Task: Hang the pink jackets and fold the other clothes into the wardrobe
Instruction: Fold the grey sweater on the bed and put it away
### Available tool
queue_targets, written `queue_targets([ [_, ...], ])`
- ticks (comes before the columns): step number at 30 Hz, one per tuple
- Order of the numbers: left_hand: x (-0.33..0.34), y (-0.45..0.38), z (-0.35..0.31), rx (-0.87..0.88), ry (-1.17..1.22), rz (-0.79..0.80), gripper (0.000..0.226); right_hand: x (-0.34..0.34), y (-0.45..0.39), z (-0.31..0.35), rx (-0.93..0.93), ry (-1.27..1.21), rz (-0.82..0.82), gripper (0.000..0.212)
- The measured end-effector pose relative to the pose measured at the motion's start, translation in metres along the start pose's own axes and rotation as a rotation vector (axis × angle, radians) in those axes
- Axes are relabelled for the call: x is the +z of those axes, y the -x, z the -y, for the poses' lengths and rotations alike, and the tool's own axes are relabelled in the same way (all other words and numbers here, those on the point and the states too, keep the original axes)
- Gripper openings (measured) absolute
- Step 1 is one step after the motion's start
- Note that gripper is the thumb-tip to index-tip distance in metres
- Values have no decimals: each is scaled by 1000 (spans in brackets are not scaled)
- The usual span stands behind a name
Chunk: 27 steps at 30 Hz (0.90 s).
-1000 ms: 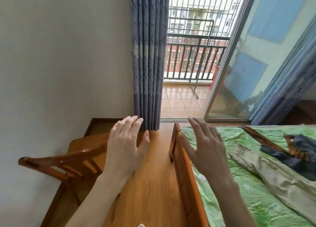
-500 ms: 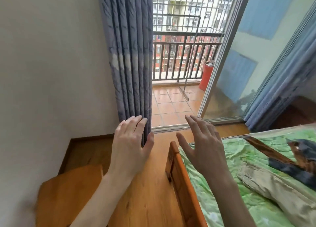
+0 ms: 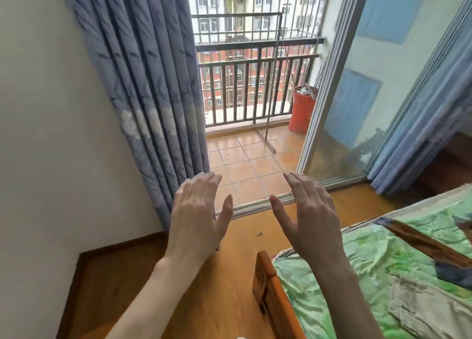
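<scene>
My left hand (image 3: pixel 198 215) and my right hand (image 3: pixel 310 217) are raised side by side in front of me, fingers straight and spread, holding nothing. To the lower right lies a bed with a green patterned sheet (image 3: pixel 362 269). On it lie beige trousers (image 3: pixel 419 303) near the bottom right and a dark blue and brown garment (image 3: pixel 431 246) at the right edge, partly cut off. No pink jacket and no wardrobe are in view.
A wooden bed frame (image 3: pixel 270 287) edges the bed's left side above a wooden floor (image 3: pixel 194 303). A blue curtain (image 3: pixel 153 88) hangs on the left by a white wall (image 3: pixel 51 134). An open sliding glass door (image 3: pixel 357 96) leads onto a tiled balcony with a red bucket (image 3: pixel 302 109).
The view has lifted and swung left; the wooden chair has left the frame and the bed has slid to the lower right. Both hands stay raised and spread in front of me.
</scene>
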<state>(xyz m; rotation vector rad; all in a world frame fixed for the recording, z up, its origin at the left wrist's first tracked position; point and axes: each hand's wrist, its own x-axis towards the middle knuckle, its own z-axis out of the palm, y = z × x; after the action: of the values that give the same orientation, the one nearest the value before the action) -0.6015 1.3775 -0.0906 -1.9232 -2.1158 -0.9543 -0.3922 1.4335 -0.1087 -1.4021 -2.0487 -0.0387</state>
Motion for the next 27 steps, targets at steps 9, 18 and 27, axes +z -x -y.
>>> queue_targets([
  [9, 71, -138, 28, 99, 27, -3, 50, 58, -118, -39, 72, 60, 43, 64],
  [18, 163, -278, 48, 297, 108, 10, 50, 107, -211, -92, 194, 177, -20, 62],
  [27, 253, -422, 50, 539, 206, 117, 52, 158, -311, -133, 420, 294, -138, 63],
])
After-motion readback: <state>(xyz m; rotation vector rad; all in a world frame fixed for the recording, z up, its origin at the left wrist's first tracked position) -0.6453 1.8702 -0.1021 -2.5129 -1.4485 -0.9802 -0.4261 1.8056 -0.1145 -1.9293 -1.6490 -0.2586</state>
